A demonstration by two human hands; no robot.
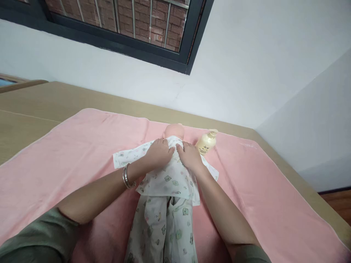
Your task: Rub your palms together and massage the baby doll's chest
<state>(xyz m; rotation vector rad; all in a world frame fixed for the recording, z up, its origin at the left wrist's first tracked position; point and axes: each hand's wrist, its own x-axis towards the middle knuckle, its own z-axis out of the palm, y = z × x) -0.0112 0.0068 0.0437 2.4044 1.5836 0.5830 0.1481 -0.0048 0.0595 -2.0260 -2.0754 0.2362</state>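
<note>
The doll [170, 171] lies in the middle of the towel [68, 153], its head [174, 130] at 12 o'clock and its legs at 6. The towel lies on the bed [33, 106], which runs up to the wall [246, 73] at 12 o'clock. The bottle [206, 143] lies on the towel just beside the head, at its 3 o'clock. The left hand [159, 153] and the right hand [189, 156] rest side by side on the doll's chest, just below the head. The window [131, 25] is in the wall at 11 o'clock.
</note>
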